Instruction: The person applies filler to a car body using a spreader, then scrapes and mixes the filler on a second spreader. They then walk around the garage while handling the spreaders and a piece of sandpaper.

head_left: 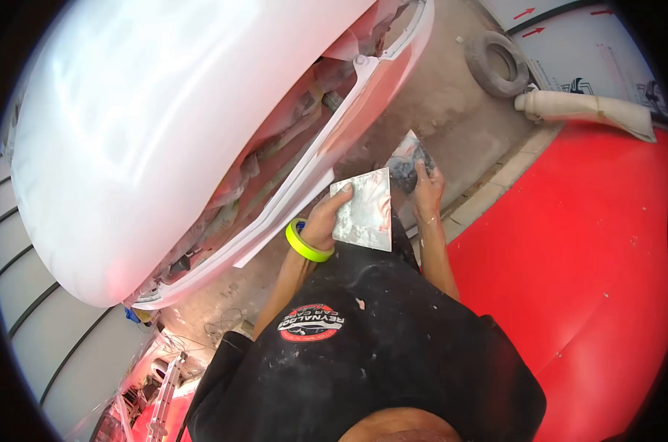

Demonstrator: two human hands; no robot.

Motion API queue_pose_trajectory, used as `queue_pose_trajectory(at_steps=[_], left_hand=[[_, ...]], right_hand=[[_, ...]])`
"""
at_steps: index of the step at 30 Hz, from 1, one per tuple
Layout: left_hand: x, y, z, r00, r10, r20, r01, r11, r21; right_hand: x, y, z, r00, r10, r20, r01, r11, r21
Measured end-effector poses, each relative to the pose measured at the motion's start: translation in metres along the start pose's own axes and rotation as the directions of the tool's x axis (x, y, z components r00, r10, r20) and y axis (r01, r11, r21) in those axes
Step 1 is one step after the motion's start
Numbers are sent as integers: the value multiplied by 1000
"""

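My left hand (320,225) grips a flat metal plate (365,210) smeared with pale filler, thumb on its upper corner. A neon yellow tape roll (304,243) sits around that wrist like a bracelet. My right hand (427,193) holds a smaller spreader (407,163) with dark grey filler on it, just right of the plate and above it. Both hands are in front of my black shirt (363,353), close to the lower edge of a white car body panel (164,125).
The white panel's underside (289,147) shows bare, masked structure. A red car surface (592,250) fills the right. On the concrete floor (452,103) lie a tyre (499,62) and a beige wrapped part (592,107). Clutter and cables (216,328) lie at lower left.
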State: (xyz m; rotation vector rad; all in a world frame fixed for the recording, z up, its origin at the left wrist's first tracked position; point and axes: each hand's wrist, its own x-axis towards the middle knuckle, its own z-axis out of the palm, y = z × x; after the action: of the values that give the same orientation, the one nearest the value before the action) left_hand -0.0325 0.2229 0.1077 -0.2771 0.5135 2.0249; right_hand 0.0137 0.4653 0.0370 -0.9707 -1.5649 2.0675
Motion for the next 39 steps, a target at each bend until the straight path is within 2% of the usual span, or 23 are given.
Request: queue_pose_trajectory(at_steps=[3, 6, 9, 11, 15, 16, 17, 19, 20, 22, 24, 27, 28, 30, 31, 35, 38, 39], left_hand=[[-2, 0, -4, 1000, -21, 7, 21, 1000, -20], [0, -4, -7, 1000, 25, 11, -24, 999, -32], [4, -11, 3, 996, 86, -32, -87, 996, -34], [5, -15, 3, 990, 114, -80, -116, 993, -20], [-1, -24, 14, 930, 327, -167, -318, 945, 83], [1, -27, 21, 878, 424, -223, -384, 901, 201], [6, -31, 25, 805, 557, -204, -478, 813, 333], [17, -39, 38, 615, 784, -89, -616, 548, 566], [19, -42, 38, 613, 789, -25, -581, 473, 662], [23, -43, 59, 487, 853, 190, -583, 155, 797], [29, -44, 73, 355, 827, 436, -511, -219, 831], [34, -59, 86, 422, 670, 611, -452, -428, 782], [32, -63, 85, 533, 598, 599, -426, -421, 800], [27, -73, 96, 680, 479, 555, -311, -497, 810], [23, -78, 104, 747, 416, 519, -256, -540, 802], [15, -88, 113, 828, 352, 436, -157, -600, 784], [11, -92, 115, 846, 379, 374, -92, -588, 804], [11, -90, 111, 881, 361, 305, -54, -564, 824]], right_hand=[[-8, -10, 4, 997, 59, -40, -61, 996, -60], [5, -2, 0, 999, 1, 38, 3, 996, -85], [24, -3, -7, 995, 96, 20, -95, 992, -80], [31, -4, -10, 997, 61, 40, -56, 992, -116], [40, -4, -19, 998, 32, 62, -25, 992, -120], [38, -3, -26, 997, 66, 47, -62, 995, -78], [40, -3, -32, 995, 97, 36, -96, 995, -35], [43, -9, -45, 989, 142, 49, -146, 985, 91], [42, -13, -54, 985, 159, 69, -169, 972, 166], [35, -23, -60, 965, 226, 131, -254, 930, 266], [24, -33, -66, 925, 310, 222, -369, 873, 318], [7, -38, -70, 841, 338, 423, -497, 793, 354], [3, -37, -68, 822, 355, 446, -528, 768, 362], [-7, -44, -70, 782, 386, 489, -589, 714, 378], [-8, -45, -73, 789, 380, 483, -577, 728, 371], [-10, -39, -84, 801, 345, 490, -557, 730, 396], [-6, -49, -94, 779, 346, 523, -589, 692, 419], [-4, -54, -97, 770, 355, 531, -604, 676, 423]])
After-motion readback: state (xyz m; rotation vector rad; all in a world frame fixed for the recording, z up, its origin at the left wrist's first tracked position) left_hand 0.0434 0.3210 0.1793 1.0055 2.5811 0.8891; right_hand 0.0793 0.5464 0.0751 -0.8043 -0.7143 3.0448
